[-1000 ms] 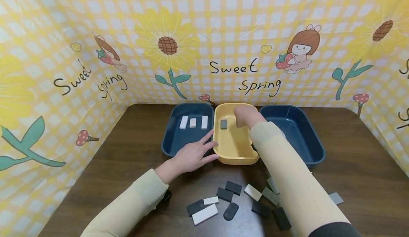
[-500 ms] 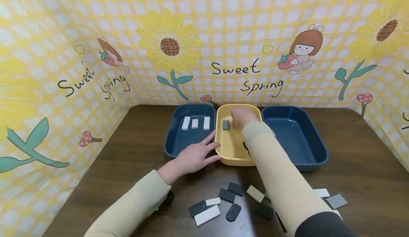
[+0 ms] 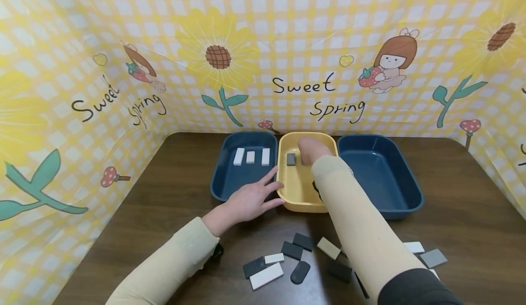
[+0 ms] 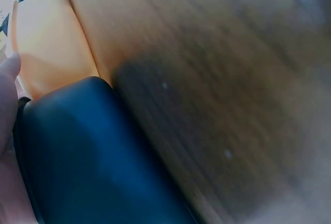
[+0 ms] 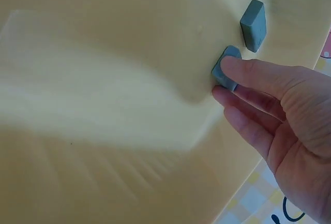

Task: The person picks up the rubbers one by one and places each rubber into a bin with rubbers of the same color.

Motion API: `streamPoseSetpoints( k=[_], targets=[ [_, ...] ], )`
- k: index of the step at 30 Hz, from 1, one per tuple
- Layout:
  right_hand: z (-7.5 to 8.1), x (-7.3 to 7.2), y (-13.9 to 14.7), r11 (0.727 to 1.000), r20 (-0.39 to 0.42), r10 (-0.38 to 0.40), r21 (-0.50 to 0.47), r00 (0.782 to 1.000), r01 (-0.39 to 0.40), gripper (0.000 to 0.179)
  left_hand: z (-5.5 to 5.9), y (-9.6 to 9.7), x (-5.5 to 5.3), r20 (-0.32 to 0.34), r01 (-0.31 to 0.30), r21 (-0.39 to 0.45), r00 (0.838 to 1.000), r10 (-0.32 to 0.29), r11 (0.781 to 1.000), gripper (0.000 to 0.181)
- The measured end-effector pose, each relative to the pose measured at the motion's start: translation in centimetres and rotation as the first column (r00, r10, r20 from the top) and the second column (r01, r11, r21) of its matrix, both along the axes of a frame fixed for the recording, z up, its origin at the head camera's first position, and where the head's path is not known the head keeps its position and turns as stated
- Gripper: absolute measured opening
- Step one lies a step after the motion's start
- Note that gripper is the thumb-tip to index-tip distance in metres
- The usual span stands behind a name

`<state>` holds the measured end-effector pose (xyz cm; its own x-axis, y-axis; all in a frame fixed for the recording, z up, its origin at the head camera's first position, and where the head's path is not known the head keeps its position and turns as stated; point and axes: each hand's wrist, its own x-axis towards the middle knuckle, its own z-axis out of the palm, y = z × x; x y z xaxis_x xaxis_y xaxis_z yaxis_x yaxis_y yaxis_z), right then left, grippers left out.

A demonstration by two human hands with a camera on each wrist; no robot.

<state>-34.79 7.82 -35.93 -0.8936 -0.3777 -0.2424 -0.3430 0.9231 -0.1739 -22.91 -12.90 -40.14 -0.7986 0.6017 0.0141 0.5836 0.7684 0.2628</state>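
Observation:
Inside the yellow tray (image 3: 302,191), my right hand (image 3: 313,149) reaches down near the back. The right wrist view shows that hand (image 5: 300,110) pinching a small grey eraser (image 5: 218,72) between thumb and fingertips, low over the tray floor. A second grey eraser (image 5: 253,26) stands close by, to the held one's left in the head view. My left hand (image 3: 248,201) has straight, spread fingers touching the yellow tray's left rim. In the left blue tray (image 3: 230,187), several white blocks (image 3: 250,157) stand in a row.
The right blue tray (image 3: 384,177) adjoins the yellow one. In front lie loose pieces: a long white block (image 3: 266,276), dark blocks (image 3: 292,250), a black rounded piece (image 3: 300,272), a beige block (image 3: 328,248) and a grey block (image 3: 433,258). The right sleeve (image 3: 361,218) hides part of this group.
My right hand has shifted left inside the yellow tray, nearer the standing grey eraser, then slightly back to the right. The left hand stays at the rim.

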Motion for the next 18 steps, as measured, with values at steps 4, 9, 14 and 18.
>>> streamPoseSetpoints(
  k=[4, 9, 14, 18],
  targets=[
    [0.0, -0.2, 0.1, 0.999, 0.035, -0.034, -0.009, 0.999, 0.035, 0.01, 0.1, 0.0, 0.1, 0.001, -0.004, -0.006, 1.0, 0.004, 1.0, 0.054],
    [0.5, -0.3, 0.1, 0.997, 0.074, -0.08, 0.021, 0.994, 0.079, 0.013, 0.2, 0.0, 0.1, 0.013, -0.015, -0.006, 1.0, 0.015, 1.0, 0.054],
    [1.7, -0.2, 0.1, 0.997, 0.067, -0.051, 0.064, 0.996, 0.046, 0.014, 0.0, 0.0, 0.1, 0.017, -0.017, -0.013, 1.0, 0.018, 1.0, 0.055],
    [3.0, -0.4, 0.7, 0.998, 0.032, -0.032, 0.061, 0.999, 0.03, 0.015, 0.0, 0.0, 0.0, 0.025, -0.018, -0.002, 1.0, 0.018, 1.0, 0.055]
  ],
)
